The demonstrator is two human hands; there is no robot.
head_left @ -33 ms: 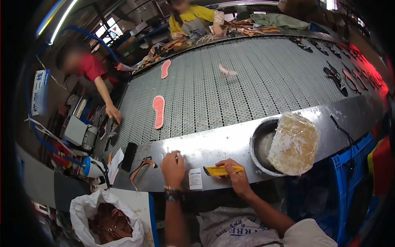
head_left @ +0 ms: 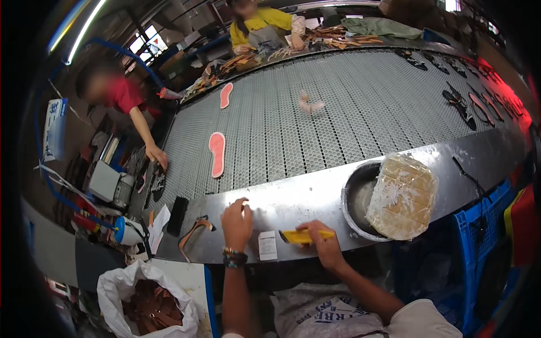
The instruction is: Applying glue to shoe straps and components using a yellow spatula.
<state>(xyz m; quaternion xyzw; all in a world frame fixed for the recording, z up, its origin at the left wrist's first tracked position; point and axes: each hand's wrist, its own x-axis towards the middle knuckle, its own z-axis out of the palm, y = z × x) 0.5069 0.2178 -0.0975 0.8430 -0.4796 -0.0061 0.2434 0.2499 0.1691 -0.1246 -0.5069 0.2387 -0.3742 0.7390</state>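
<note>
My right hand (head_left: pixel 323 246) grips a flat yellow tool (head_left: pixel 304 235) with a dark end pointing left, over the front metal edge. Bent but apart, the fingers of my left hand (head_left: pixel 236 223) show nothing held between them; this hand hovers above the metal ledge (head_left: pixel 293 198). Between the two hands lies a small white printed card (head_left: pixel 267 246). A curved brown strap (head_left: pixel 194 234) rests left of my left hand. On the grey mesh conveyor (head_left: pixel 270 135) beyond are two pink insoles with pale rims, a nearer one (head_left: pixel 217 155) and a farther one (head_left: pixel 226 95).
A round pot (head_left: pixel 352 197) stands on the right, a plastic-wrapped block (head_left: pixel 404 197) across its rim. Black sandal parts (head_left: pixel 459 110) lie far right. A white sack of brown scraps (head_left: pixel 107 293) sits lower left. Two co-workers stand at the left (head_left: pixel 127 96) and far side (head_left: pixel 262 25).
My left hand has moved slightly up and its fingers have spread. My right hand with the yellow tool has barely shifted. The nearer insole sits marginally lower.
</note>
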